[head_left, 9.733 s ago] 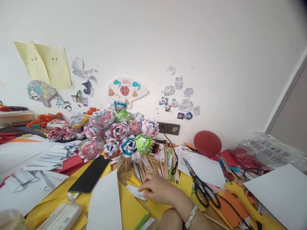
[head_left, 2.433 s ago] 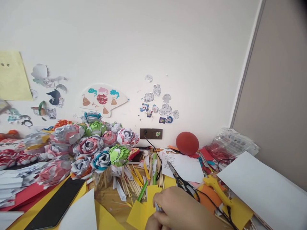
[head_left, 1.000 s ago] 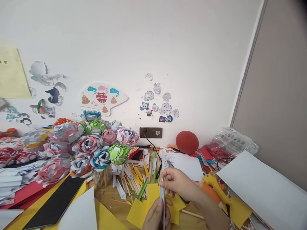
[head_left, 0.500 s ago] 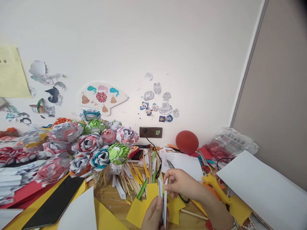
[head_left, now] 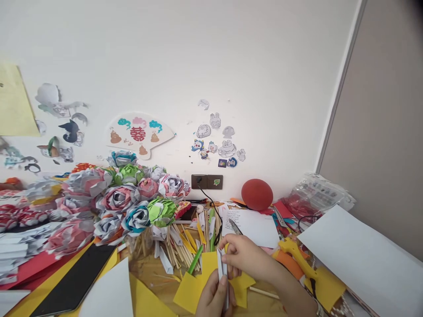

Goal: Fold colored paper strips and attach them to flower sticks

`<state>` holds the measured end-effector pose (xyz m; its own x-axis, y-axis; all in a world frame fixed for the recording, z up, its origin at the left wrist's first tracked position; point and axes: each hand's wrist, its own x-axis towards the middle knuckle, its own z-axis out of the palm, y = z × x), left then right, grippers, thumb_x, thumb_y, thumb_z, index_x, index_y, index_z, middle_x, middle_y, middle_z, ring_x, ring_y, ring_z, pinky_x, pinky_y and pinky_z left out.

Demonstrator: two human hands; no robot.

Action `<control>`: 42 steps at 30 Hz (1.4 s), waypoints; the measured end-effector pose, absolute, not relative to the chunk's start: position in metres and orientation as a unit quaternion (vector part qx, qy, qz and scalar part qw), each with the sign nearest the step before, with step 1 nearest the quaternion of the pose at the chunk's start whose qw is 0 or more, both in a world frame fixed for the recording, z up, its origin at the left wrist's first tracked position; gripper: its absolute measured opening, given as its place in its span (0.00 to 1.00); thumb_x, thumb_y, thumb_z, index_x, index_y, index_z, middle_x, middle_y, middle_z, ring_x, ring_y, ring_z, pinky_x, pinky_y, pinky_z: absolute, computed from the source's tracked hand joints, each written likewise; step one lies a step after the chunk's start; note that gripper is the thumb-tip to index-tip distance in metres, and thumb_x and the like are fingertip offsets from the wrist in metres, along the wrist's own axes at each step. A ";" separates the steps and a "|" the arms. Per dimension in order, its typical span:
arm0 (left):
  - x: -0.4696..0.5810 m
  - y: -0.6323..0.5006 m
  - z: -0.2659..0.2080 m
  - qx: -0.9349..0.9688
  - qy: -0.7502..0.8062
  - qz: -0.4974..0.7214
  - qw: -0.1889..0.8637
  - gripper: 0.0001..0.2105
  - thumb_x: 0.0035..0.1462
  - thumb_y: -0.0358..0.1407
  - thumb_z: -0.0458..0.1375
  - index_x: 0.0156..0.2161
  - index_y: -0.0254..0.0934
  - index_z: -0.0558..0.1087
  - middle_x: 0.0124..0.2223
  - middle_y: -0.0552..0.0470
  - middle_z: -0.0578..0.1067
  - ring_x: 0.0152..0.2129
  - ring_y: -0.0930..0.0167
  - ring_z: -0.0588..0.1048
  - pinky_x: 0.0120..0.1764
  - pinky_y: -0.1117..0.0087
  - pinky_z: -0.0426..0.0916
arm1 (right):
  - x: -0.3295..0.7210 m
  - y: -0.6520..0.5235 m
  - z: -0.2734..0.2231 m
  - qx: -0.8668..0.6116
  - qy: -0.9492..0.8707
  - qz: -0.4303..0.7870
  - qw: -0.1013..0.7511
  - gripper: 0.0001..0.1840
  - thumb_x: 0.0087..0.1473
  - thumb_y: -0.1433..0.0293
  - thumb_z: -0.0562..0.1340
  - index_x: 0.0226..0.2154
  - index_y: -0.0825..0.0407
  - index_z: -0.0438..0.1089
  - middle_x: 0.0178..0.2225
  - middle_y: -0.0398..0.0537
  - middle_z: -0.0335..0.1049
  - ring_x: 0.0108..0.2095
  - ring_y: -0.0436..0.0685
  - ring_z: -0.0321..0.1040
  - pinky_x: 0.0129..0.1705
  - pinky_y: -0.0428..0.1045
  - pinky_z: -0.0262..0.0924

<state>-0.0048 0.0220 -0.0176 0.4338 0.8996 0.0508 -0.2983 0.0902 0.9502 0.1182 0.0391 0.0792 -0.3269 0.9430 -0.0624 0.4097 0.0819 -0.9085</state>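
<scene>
A narrow strip of folded white paper [head_left: 220,265] stands upright between my hands, low in the middle of the view. My left hand [head_left: 213,294] grips its lower part, thumb pressed along the front. Up at the top end, my right hand [head_left: 238,254] pinches the paper's edge between thumb and fingers. Under and behind both hands lie yellow paper pieces [head_left: 188,293] on the wooden table. Scissors [head_left: 235,226] lie just beyond my right hand, partly hidden by it. A written sheet of white paper [head_left: 256,226] is under the blades.
Many folded paper flowers [head_left: 120,198] are heaped at the left. A black phone-like slab [head_left: 76,281] lies on yellow paper. Thin wooden sticks [head_left: 175,246] spread behind my hands. A red balloon-like ball [head_left: 257,194] rests near the wall, and a large white sheet [head_left: 366,255] covers the right side.
The two white paper layers, apart before, are now pressed together into one narrow strip. My right hand has shifted slightly left, closer to the left hand. The view has moved slightly.
</scene>
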 end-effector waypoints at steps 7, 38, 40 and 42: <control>-0.006 0.018 -0.011 0.531 0.276 0.400 0.695 0.24 0.44 0.59 0.51 0.30 0.37 0.61 0.16 0.63 0.61 0.09 0.81 0.51 0.14 0.76 0.43 | 0.125 0.037 0.087 -0.451 -0.655 0.540 0.275 0.08 0.47 0.73 0.56 0.34 0.52 0.60 0.16 0.34 0.63 0.15 0.46 0.62 0.20 0.42 0.58; -0.005 0.019 -0.024 0.453 0.221 0.434 0.746 0.24 0.46 0.58 0.51 0.27 0.36 0.62 0.13 0.61 0.62 0.11 0.80 0.54 0.18 0.75 0.43 | 0.122 0.033 0.094 -0.526 -0.772 0.296 0.201 0.09 0.42 0.70 0.56 0.19 0.51 0.53 0.18 0.35 0.54 0.21 0.46 0.52 0.21 0.41 0.44; -0.006 0.019 -0.024 0.454 0.216 0.433 0.748 0.23 0.45 0.59 0.51 0.26 0.37 0.60 0.12 0.61 0.62 0.10 0.80 0.53 0.18 0.75 0.43 | 0.122 0.033 0.093 -0.521 -0.772 0.302 0.205 0.08 0.43 0.70 0.56 0.19 0.52 0.54 0.18 0.35 0.54 0.21 0.46 0.52 0.21 0.41 0.44; -0.006 0.019 -0.023 0.455 0.213 0.430 0.750 0.24 0.45 0.59 0.50 0.25 0.38 0.59 0.12 0.61 0.62 0.10 0.80 0.53 0.17 0.75 0.43 | 0.122 0.033 0.093 -0.520 -0.768 0.309 0.210 0.07 0.43 0.70 0.57 0.19 0.52 0.56 0.18 0.35 0.54 0.22 0.47 0.53 0.22 0.42 0.45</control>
